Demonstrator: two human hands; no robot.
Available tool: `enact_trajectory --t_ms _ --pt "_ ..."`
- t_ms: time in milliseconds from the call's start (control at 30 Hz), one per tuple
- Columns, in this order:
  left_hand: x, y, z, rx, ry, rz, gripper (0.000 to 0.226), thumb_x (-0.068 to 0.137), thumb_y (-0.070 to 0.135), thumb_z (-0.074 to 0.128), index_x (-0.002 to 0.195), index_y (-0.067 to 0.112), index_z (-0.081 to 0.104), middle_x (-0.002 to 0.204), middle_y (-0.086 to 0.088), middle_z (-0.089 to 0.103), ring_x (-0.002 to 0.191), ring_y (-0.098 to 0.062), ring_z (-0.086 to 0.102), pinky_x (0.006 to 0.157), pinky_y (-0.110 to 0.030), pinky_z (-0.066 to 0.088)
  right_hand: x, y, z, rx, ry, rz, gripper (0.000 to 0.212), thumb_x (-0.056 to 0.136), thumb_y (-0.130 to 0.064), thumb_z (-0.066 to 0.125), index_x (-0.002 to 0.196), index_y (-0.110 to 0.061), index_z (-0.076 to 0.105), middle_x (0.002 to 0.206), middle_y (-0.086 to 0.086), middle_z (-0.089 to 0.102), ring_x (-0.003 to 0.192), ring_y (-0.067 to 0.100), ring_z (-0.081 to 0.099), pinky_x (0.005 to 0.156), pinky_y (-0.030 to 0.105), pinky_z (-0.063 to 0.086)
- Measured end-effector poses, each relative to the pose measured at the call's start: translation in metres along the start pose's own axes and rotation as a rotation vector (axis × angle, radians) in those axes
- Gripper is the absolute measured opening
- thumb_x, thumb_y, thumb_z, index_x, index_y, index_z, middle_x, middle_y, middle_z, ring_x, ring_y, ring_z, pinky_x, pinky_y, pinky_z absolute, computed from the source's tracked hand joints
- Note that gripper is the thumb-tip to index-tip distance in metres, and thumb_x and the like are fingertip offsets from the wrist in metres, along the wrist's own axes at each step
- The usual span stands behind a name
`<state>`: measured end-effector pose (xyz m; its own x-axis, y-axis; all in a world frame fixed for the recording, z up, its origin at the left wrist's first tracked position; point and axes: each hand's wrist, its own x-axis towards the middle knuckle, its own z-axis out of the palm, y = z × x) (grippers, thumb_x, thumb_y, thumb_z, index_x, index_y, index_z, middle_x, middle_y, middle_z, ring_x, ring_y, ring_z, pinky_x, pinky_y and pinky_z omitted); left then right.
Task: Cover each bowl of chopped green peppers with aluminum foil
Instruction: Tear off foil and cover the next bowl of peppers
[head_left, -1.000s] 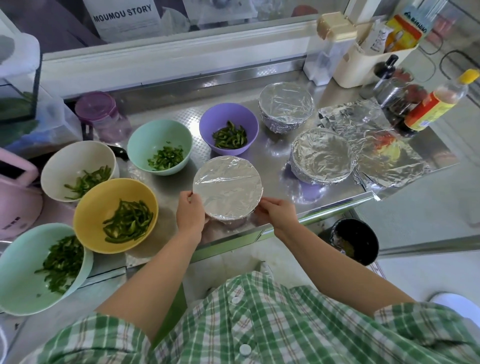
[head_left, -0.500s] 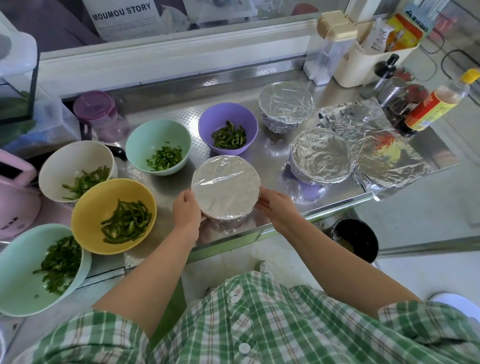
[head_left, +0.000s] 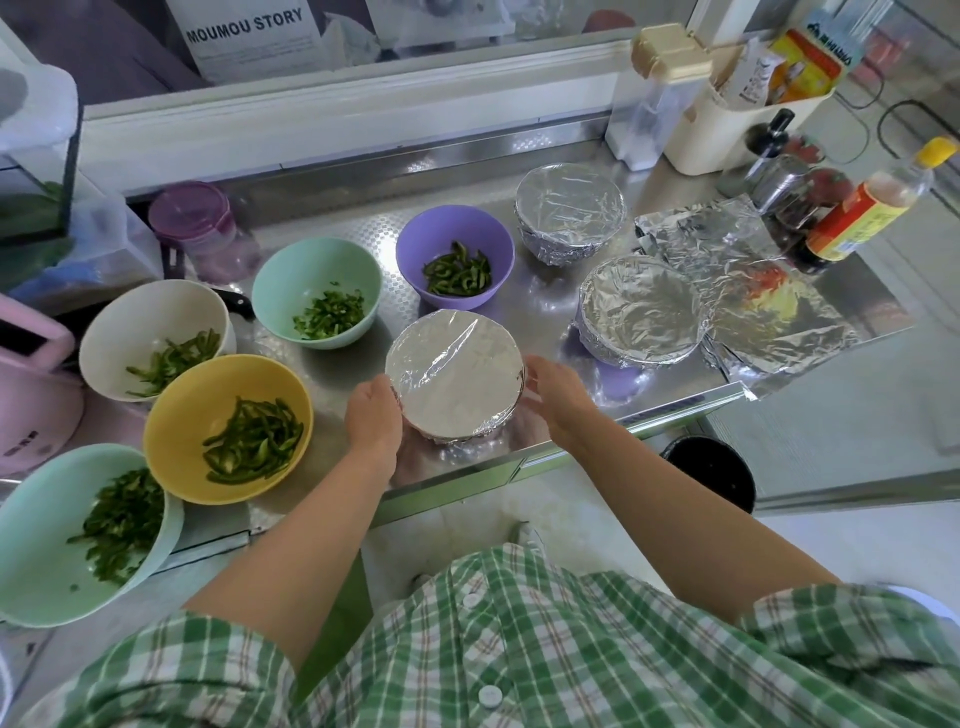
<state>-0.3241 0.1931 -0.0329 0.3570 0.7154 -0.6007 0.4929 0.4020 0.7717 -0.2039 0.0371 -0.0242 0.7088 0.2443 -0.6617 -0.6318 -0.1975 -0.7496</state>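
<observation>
Steel counter (head_left: 545, 291): one foil-covered bowl (head_left: 454, 379) at the near edge, two more toward the far right; five open pepper bowls (head_left: 182, 415) from left edge to centre; loose foil sheets (head_left: 753, 291) at the right edge.

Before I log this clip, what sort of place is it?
Probably a small kitchen prep counter: a stainless steel worktop, the yellow bowl of chopped green peppers near a foil-covered bowl, and a sauce bottle among condiments.
</observation>
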Motion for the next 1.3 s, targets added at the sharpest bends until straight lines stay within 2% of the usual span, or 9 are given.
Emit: enact_trajectory --t_ms 100,233,400,567,667,733,867,1067,1300 --pt "0.003 0.004 0.0 -0.002 -0.033 0.034 0.037 0.084 0.039 0.039 0.106 0.025 0.065 0.106 -0.005 0.065 0.101 -0.028 0.064 0.095 -0.047 0.052 -0.002 0.017 -0.006 -0.019 0.113 0.056 0.02 0.089 -0.005 0.05 0.071 -0.005 0.057 0.07 0.01 0.056 0.067 0.025 0.058 0.072 0.041 0.054" --pt "0.002 0.004 0.004 0.061 -0.014 0.08 0.031 0.092 0.028 0.038 0.067 0.025 0.055 0.079 -0.002 0.058 0.085 -0.028 0.059 0.088 -0.053 0.056 -0.011 0.025 0.0 0.015 0.045 0.073 0.018 0.094 -0.009 0.055 0.077 -0.007 0.059 0.075 0.009 0.063 0.071 0.024 0.062 0.081 0.04 0.056" --pt "-0.005 0.004 0.008 0.032 0.009 0.058 0.037 0.1 0.02 0.036 0.068 0.03 0.051 0.078 0.003 0.054 0.095 -0.032 0.06 0.092 -0.059 0.052 -0.008 0.023 0.002 0.06 0.129 0.099 0.016 0.091 -0.004 0.054 0.077 -0.002 0.059 0.085 0.019 0.066 0.068 0.028 0.066 0.078 0.043 0.058" --pt "-0.006 0.006 0.009 -0.082 -0.053 -0.057 0.023 0.099 0.024 0.037 0.105 0.024 0.059 0.108 -0.006 0.062 0.107 -0.03 0.06 0.092 -0.053 0.054 -0.009 0.019 -0.013 0.186 0.116 0.14 0.007 0.093 -0.005 0.048 0.099 -0.006 0.048 0.07 0.01 0.043 0.059 0.026 0.047 0.058 0.03 0.047" --pt "-0.011 0.007 0.012 -0.145 -0.125 -0.135 0.027 0.099 0.023 0.036 0.116 0.021 0.056 0.118 -0.009 0.063 0.108 -0.029 0.062 0.09 -0.051 0.056 -0.009 0.021 -0.008 0.129 0.054 0.134 0.021 0.091 -0.008 0.051 0.098 0.01 0.057 0.078 0.018 0.054 0.072 0.03 0.055 0.069 0.038 0.054" --pt "-0.011 0.008 0.015 -0.151 -0.17 -0.136 0.026 0.098 0.023 0.037 0.115 0.022 0.057 0.117 -0.009 0.064 0.106 -0.028 0.063 0.089 -0.049 0.057 -0.009 0.021 -0.006 0.056 0.027 0.102 0.029 0.089 -0.011 0.054 0.101 0.015 0.059 0.083 0.018 0.056 0.074 0.029 0.055 0.064 0.035 0.052" --pt "-0.008 0.014 0.014 -0.112 -0.184 -0.103 0.014 0.1 0.03 0.04 0.1 0.03 0.054 0.112 -0.004 0.059 0.107 -0.024 0.061 0.092 -0.048 0.054 -0.004 0.014 -0.018 -0.009 0.068 0.03 0.016 0.091 -0.01 0.052 0.075 -0.011 0.056 0.073 0.007 0.049 0.063 0.018 0.047 0.057 0.029 0.044" --pt "-0.01 0.013 0.023 -0.08 -0.216 -0.101 0.018 0.101 0.033 0.038 0.094 0.027 0.054 0.103 -0.005 0.063 0.091 -0.022 0.062 0.086 -0.043 0.055 -0.006 0.006 -0.025 0.111 -0.119 0.129 0.023 0.094 -0.021 0.056 0.111 -0.006 0.057 0.098 0.012 0.054 0.081 0.025 0.058 0.06 0.033 0.057" --pt "-0.001 0.019 0.035 0.003 -0.19 -0.073 0.03 0.105 0.033 0.036 0.088 0.019 0.057 0.095 -0.007 0.066 0.078 -0.018 0.062 0.074 -0.033 0.05 -0.007 0.008 -0.049 0.231 -0.274 0.216 0.021 0.09 -0.011 0.041 0.103 -0.002 0.055 0.092 0.016 0.055 0.085 0.031 0.06 0.082 0.048 0.057"
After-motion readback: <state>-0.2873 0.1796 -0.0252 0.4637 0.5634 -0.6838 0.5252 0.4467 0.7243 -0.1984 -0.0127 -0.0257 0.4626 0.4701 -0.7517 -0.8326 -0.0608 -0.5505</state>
